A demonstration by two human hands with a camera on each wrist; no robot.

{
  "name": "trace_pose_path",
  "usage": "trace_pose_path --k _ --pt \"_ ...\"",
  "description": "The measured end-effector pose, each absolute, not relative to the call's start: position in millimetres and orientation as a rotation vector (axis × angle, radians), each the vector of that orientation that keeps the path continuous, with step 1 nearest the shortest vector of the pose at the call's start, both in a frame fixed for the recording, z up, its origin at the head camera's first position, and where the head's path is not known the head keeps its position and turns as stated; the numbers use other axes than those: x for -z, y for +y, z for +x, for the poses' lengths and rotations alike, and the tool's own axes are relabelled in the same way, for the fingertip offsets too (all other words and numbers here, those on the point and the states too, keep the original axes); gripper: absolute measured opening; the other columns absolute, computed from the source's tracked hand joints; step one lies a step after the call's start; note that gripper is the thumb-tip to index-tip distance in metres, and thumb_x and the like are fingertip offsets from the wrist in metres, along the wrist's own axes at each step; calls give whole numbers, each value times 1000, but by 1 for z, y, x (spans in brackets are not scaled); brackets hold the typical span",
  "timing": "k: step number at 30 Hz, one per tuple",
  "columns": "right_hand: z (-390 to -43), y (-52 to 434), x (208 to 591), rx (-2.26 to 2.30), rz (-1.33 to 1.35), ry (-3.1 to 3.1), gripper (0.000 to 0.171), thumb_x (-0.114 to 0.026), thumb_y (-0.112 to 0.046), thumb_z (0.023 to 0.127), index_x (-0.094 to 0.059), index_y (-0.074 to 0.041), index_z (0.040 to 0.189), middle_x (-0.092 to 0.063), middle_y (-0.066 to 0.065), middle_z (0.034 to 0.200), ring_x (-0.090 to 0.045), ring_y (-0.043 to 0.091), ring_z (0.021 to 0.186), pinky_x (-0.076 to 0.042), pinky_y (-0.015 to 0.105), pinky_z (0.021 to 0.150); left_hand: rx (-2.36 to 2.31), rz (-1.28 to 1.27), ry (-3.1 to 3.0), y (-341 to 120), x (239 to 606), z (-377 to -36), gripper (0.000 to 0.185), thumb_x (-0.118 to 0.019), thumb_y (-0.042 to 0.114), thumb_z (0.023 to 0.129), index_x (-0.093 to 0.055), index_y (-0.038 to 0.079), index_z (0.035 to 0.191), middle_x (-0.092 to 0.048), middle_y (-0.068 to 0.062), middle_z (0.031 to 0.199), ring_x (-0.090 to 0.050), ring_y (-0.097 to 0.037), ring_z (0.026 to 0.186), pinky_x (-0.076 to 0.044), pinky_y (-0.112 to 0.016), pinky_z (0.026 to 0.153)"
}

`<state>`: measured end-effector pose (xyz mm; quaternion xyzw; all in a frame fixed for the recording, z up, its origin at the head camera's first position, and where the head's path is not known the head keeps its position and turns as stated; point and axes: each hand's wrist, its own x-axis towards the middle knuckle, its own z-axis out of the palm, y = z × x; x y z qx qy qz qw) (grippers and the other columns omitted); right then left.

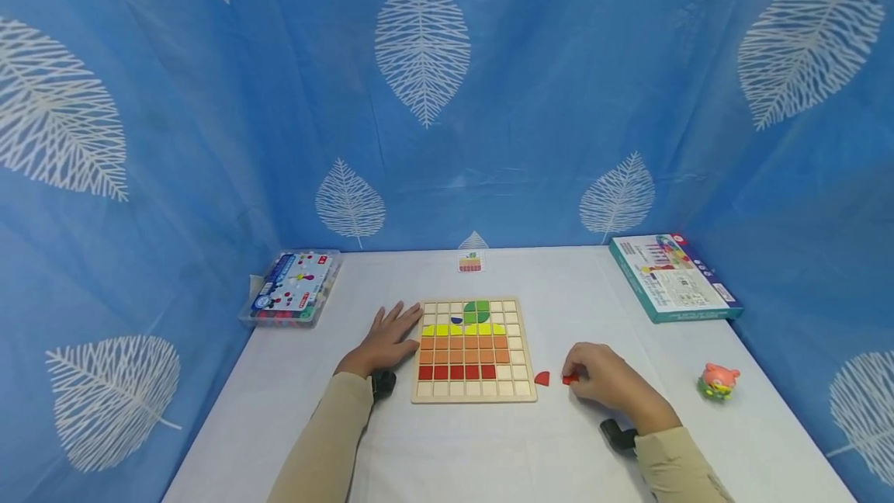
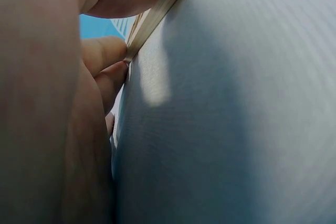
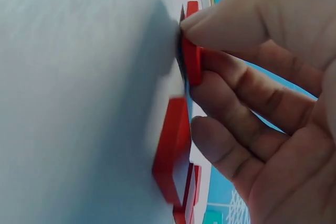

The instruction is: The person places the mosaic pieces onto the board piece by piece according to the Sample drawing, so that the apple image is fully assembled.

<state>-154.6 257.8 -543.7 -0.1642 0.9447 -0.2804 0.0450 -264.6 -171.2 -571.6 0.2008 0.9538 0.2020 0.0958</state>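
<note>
A wooden grid board (image 1: pixel 475 398) lies flat on the white table, with rows of red, orange and yellow pieces and a green leaf shape (image 1: pixel 478 312) in its cells. Against the board's left edge rests my left hand (image 1: pixel 388 338), fingers spread; the left wrist view shows fingertips touching the board's side (image 2: pixel 163 11). To the right of the board, my right hand (image 1: pixel 602 377) pinches a red piece (image 3: pixel 193 62) between thumb and fingers, low over the table. A red quarter-circle piece (image 1: pixel 542 378) lies between that hand and the board. Another red piece (image 3: pixel 173 150) sits close below the fingers.
A small picture card (image 1: pixel 471 261) lies behind the board. At the back left is a clear plastic case (image 1: pixel 293 289); a flat green-and-white box (image 1: pixel 673 278) is at the back right. A small pink-and-green toy figure (image 1: pixel 718 382) stands farther right. Blue leaf-patterned curtains surround the table.
</note>
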Motion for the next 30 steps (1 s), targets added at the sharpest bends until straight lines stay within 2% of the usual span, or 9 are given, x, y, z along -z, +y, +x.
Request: trace_pose_path --k 9,15,22,30 --pt "-165 233 543 943 -707 2912 27 -86 1 77 -72 -20 87 -61 -14 87 -57 11 80 -56 30 75 -607 584 2828 -171 570 -263 74 -53 42 99 -35 20 167 -27 3 172 -6 -27 160 9 -53 125" --pt "-174 210 545 1012 -765 2831 22 -85 0 82 -76 -18 89 -65 -13 93 -59 13 84 -57 29 77 -595 591 2840 -171 572 -264 74 -54 42 99 -36 19 167 -28 3 171 -7 -28 160 8 -54 125" --pt "-183 188 545 1005 -861 2778 14 -84 -5 88 -79 -17 95 -67 -13 101 -62 11 97 -58 39 92 -593 604 2840 -171 572 -264 74 -53 42 99 -36 19 167 -28 3 171 -7 -28 160 7 -54 125" --pt "-185 173 548 955 -976 2785 13 -84 -4 88 -79 -14 94 -68 -10 99 -62 9 95 -58 39 89 -569 607 2853 -172 576 -266 74 -53 44 99 -35 20 167 -27 4 172 -7 -27 160 7 -53 125"
